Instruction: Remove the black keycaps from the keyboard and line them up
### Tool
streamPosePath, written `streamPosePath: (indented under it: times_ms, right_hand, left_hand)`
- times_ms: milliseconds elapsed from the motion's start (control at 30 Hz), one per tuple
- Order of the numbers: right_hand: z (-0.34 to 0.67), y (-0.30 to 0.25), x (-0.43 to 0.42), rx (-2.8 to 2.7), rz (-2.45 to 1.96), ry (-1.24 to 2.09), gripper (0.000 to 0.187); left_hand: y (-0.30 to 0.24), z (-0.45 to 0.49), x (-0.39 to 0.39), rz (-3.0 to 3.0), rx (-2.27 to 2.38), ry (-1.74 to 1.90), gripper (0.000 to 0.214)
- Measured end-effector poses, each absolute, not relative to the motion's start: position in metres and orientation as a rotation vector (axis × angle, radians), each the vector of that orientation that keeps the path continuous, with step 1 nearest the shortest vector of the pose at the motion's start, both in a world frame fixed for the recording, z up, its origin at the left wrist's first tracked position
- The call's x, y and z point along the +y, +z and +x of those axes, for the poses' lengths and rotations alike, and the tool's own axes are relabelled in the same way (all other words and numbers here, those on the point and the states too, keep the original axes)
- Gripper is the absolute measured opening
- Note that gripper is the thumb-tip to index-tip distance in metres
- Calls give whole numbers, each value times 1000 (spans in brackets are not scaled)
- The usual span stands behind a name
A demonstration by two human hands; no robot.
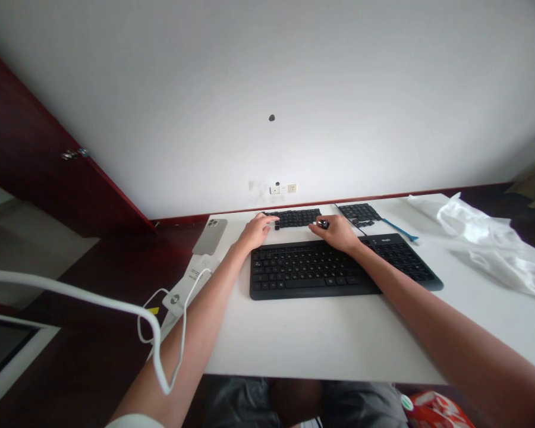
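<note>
A black keyboard (310,284) lies on the white table below my wrists. Behind it, several loose black keycaps (299,218) are laid in rows. My left hand (255,232) is at the left end of these rows, fingers stretched out and fingertips touching or just above the keycaps there. To the right, my right hand (339,233) is closed around a small dark, shiny thing (323,224) whose kind I cannot make out. It is over the table between the rows and the keyboard. A second group of keycaps (359,212) lies farther right, with a few loose ones in front.
A blue-handled brush (401,230) lies right of the keycaps. Crumpled white plastic (472,229) covers the table's right side. On the left are a phone (210,236) and a white power strip (191,280). A white cable (116,306) hangs across my left forearm.
</note>
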State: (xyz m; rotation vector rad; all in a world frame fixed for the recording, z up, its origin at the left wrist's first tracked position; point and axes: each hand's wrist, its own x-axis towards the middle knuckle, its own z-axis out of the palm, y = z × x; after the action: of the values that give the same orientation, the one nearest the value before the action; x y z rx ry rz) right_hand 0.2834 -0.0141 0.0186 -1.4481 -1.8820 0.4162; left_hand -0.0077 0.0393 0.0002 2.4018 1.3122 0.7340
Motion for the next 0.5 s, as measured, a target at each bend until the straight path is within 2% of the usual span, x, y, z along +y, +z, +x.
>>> streamPosePath:
  times_ms: [300,500]
  right_hand:
    - [282,22,-16,-1879,-1418,421,37]
    - [281,24,-17,-1873,-1444,438,38]
  left_hand:
    - [-2,-4,47,2465,1323,757,37]
    - [4,-8,39,2452,1378,789,19]
